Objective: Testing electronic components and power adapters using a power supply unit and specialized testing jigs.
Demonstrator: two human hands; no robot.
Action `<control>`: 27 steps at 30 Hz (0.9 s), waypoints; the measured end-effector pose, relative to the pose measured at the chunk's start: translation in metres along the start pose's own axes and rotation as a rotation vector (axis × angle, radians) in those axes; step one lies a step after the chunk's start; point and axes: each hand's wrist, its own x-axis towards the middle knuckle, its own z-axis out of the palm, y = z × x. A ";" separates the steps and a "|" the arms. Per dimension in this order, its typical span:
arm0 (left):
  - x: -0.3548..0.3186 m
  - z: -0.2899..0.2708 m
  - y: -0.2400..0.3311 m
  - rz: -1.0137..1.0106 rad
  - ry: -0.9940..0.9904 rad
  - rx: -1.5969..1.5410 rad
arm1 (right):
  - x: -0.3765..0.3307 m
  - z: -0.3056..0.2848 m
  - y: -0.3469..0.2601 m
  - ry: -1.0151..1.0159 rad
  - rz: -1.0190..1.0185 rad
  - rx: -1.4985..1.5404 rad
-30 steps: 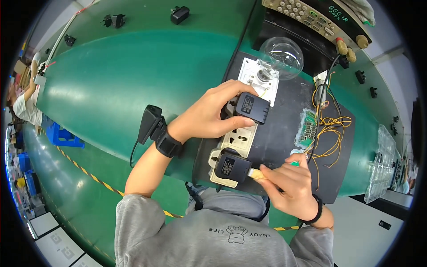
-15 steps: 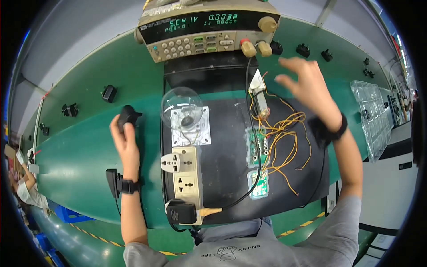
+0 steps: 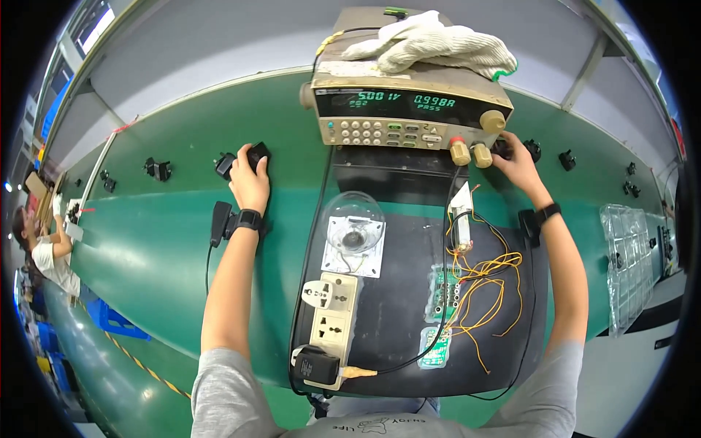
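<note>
My left hand (image 3: 250, 184) is closed around a black plug-in power adapter (image 3: 257, 154) on the green bench, left of the meter. A second black adapter (image 3: 224, 165) with pins lies just beside those fingers. My right hand (image 3: 520, 168) reaches to the right of the bench meter (image 3: 409, 109), its fingers around a black adapter (image 3: 502, 147) that they partly hide. Nearer to me, another black adapter (image 3: 318, 365) sits in the cream socket strip (image 3: 334, 328), with a yellow-wrapped plug joined to its black cord.
A clear dome lamp (image 3: 355, 225) stands on the black box top, near green circuit boards (image 3: 436, 347) and loose yellow wires (image 3: 504, 263). White gloves (image 3: 438, 47) lie on the meter. Clear plastic trays (image 3: 628, 270) are at right. Another person (image 3: 50, 244) works far left.
The view has shifted, showing more of the meter's top. My left hand has set its adapter farther back, near the others. My right hand has moved onto an adapter. The meter's reading has changed.
</note>
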 end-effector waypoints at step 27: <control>-0.104 -0.096 0.013 -0.075 -0.240 -0.633 | -0.165 0.069 -0.300 -0.558 -0.596 -0.410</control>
